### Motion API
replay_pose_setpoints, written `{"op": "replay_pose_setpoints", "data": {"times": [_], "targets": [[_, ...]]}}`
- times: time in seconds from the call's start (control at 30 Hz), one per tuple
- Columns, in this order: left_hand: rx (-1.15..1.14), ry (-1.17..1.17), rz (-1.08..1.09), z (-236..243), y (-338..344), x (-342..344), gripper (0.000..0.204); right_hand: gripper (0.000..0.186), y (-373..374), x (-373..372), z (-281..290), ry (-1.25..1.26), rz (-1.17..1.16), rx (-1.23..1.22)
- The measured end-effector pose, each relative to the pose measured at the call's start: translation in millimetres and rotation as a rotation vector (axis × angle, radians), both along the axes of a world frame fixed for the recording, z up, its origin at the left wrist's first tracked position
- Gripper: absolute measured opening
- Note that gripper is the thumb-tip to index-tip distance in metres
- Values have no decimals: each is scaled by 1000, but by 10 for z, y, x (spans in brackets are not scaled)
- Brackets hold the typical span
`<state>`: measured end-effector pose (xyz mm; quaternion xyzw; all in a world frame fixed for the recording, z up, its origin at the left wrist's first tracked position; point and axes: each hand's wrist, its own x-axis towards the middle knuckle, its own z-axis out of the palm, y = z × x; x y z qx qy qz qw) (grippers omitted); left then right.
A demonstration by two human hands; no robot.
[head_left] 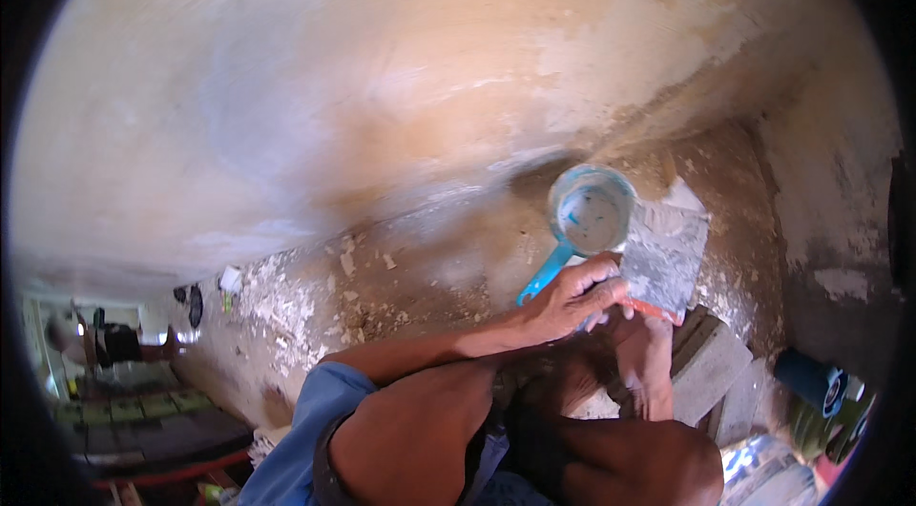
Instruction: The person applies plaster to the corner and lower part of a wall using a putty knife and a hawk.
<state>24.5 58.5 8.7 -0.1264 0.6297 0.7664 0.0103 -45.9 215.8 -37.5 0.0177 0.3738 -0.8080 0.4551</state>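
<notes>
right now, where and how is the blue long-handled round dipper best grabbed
Probably by its straight blue handle, from the person's left: it juts lower-left from the round bowl, while the left hand crowds its right.

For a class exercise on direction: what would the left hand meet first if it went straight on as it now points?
The left hand would likely meet the grey blade first; whether they already touch is unclear.
</notes>
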Motion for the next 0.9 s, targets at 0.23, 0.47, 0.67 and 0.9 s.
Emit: {"op": "replay_pose_setpoints", "data": {"times": [0.23,0.47,0.67,0.9], "targets": [[15,-42,-9,157,-82,548,29,30,-235,222,-198,12,288,-43],[30,-313,149,-134,-133,1379,37,30,-605,404,223,16,213,21],[208,-106,298,-645,-360,1991,35,22,-537,-3,66,488,55,523],[43,-92,269,-693,-403,1967,27,29,-783,-321,-303,703,35,882]]}}
